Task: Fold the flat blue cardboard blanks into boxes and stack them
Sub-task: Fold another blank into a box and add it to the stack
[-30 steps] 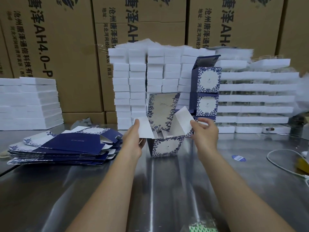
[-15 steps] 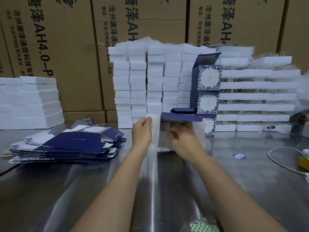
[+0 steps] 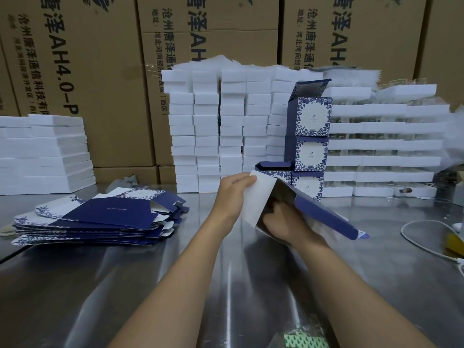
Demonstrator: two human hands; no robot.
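Observation:
A half-formed blue box [image 3: 324, 214] is tipped on its side above the steel table, its open end toward me. My left hand [image 3: 232, 190] pinches its white flap at the top left. My right hand [image 3: 283, 223] is pushed inside the box, its fingers hidden in there. A pile of flat blue blanks [image 3: 100, 219] lies at the left. Behind my hands rises a stack of three folded blue-and-white boxes [image 3: 312, 136], the top one with its lid up.
White foam blocks [image 3: 221, 126] are piled in columns behind, with more white trays at the right [image 3: 381, 149] and left [image 3: 42, 151]. Brown cartons [image 3: 100, 71] wall the back. A white cable [image 3: 424, 239] and a yellow item lie at the right.
The box stood upright with both hands on its white flaps; it has since tipped toward me, and my right hand has gone inside it while my left keeps the flap.

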